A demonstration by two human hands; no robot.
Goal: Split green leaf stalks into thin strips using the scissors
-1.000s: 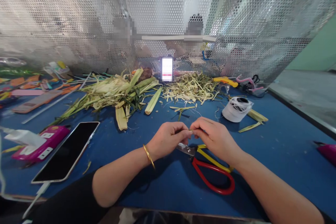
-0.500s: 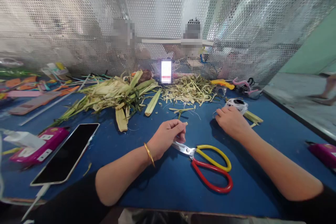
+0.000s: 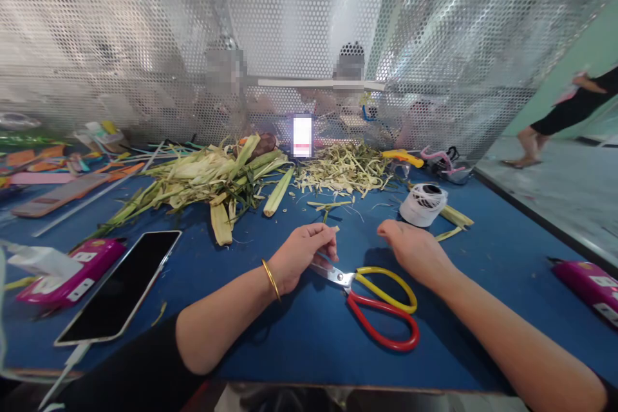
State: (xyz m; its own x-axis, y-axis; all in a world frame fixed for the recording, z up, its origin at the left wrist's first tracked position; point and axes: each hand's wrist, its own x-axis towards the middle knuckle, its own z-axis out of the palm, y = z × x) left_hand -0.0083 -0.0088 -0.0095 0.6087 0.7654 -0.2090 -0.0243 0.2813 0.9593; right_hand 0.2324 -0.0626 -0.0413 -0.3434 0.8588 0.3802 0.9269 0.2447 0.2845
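Note:
Above the blades of the scissors (image 3: pixel 344 280), which have one yellow and one red handle, my left hand (image 3: pixel 309 251) is closed in a pinch. A small pale plant strip (image 3: pixel 337 230) pokes out past its fingertips. My right hand (image 3: pixel 415 248) is closed in front of the spool of white thread (image 3: pixel 418 209). Its fingers face left, and whatever they may hold is hidden. Beyond the left hand lie a few thin green stalk pieces (image 3: pixel 328 206). A pale stalk piece (image 3: pixel 456 215) rests beside the spool.
Leafy stalks (image 3: pixel 193 174) and shredded trimmings (image 3: pixel 342 170) are heaped at the back. A charging phone (image 3: pixel 120 286) and a magenta power strip (image 3: pixel 96 254) lie left. A perforated metal screen (image 3: pixel 299 19) stands behind the table. Beyond its right edge, a person (image 3: pixel 555 116) walks.
My right hand has drawn back from the thread spool, toward me and slightly left, uncovering the spool. The left hand keeps its pinch. More of the walking person shows at the right.

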